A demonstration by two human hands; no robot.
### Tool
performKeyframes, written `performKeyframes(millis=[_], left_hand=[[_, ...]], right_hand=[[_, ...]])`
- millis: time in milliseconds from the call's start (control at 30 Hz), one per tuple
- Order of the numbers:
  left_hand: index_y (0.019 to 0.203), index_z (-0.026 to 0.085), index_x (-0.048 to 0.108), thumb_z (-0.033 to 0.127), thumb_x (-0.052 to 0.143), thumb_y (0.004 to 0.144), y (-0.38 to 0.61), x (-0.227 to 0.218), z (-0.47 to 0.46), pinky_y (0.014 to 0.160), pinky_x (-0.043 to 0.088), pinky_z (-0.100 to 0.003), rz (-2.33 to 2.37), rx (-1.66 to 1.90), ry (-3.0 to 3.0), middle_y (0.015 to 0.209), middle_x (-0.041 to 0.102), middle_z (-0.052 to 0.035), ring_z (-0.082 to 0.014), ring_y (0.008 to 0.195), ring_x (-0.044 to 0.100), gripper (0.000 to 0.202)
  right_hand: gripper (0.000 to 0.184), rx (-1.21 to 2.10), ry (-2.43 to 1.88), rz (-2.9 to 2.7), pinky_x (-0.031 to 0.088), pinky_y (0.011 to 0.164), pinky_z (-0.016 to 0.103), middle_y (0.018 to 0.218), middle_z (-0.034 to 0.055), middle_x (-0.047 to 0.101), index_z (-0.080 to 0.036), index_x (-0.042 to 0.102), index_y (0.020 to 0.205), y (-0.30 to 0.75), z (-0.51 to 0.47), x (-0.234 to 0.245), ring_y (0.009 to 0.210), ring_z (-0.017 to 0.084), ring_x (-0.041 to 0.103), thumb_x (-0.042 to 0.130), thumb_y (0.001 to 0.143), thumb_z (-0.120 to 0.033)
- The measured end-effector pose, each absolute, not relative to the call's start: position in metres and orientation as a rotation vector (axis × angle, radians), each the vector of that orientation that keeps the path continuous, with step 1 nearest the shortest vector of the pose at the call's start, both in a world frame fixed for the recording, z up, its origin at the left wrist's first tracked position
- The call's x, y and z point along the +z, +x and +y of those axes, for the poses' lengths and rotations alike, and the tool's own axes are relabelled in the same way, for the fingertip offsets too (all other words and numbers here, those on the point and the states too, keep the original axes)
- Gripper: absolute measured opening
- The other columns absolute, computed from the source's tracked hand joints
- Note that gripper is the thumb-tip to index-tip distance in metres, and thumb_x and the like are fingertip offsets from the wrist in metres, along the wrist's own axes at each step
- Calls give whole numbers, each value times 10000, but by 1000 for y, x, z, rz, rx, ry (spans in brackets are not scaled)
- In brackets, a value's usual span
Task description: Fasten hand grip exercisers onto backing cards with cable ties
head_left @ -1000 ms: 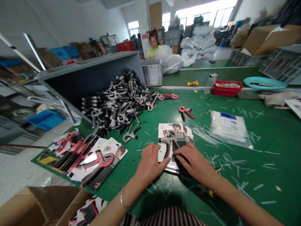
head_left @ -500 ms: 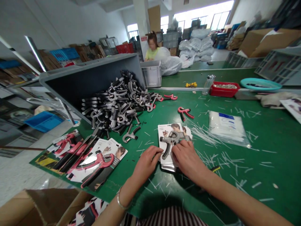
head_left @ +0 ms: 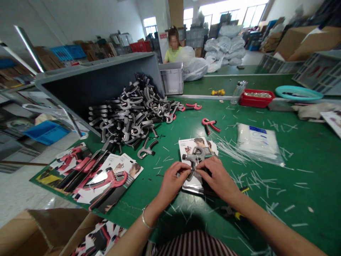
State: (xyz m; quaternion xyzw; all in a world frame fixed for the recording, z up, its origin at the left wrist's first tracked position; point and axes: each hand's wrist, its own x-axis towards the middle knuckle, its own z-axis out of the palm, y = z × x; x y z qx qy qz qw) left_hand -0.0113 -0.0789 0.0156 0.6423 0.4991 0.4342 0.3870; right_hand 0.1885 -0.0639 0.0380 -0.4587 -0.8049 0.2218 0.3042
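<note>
A grey and black hand grip strengthener [head_left: 198,154] lies on top of a small stack of printed backing cards [head_left: 183,146] in front of me. My left hand [head_left: 174,179] is closed, thumb and fingertips pinching at the strengthener's lower handle. Close beside it, my right hand [head_left: 217,176] is closed in a pinch over the same handle; anything thin between its fingertips is too small to make out. Loose white cable ties [head_left: 231,151] lie to the right of the cards. Yellow-and-black handled pliers [head_left: 238,215] lie partly under my right forearm.
A tipped grey crate [head_left: 101,65] spills many grip strengtheners [head_left: 130,113] at left. Carded red strengtheners [head_left: 117,177] lie at front left, above a cardboard box [head_left: 53,227]. A bag of cable ties [head_left: 258,142] and a red tray [head_left: 257,99] are at right. A person [head_left: 173,46] sits beyond.
My left hand has moved right, from the card's edge onto the strengthener's handle. Both hands' fingertips have come close together. The view has shifted slightly, showing more of the pliers.
</note>
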Motion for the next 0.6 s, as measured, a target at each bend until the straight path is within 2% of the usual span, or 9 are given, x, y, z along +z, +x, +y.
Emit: performKeyframes(millis=[200,600], left_hand=[[932,185,704,334,668,860,-12,6,-77,716,450,-239,1245,1082,1431,884,663,-35,-149,780,582,170],[932,185,697,316,648,872,-15,7,-77,711,437,-240,1225,1059,1454,884,638,-33,-148,786,561,152]], right_hand=[[85,451,-1174,-2266,348,862,391,825,20,671,-210,644,858,195,-62,33,893,239,516,616,931,-242],[148,379,-1156,-2321,356,857,393,820,44,654,-196,634,851,186,-61,37,885,240,514,565,961,-267]])
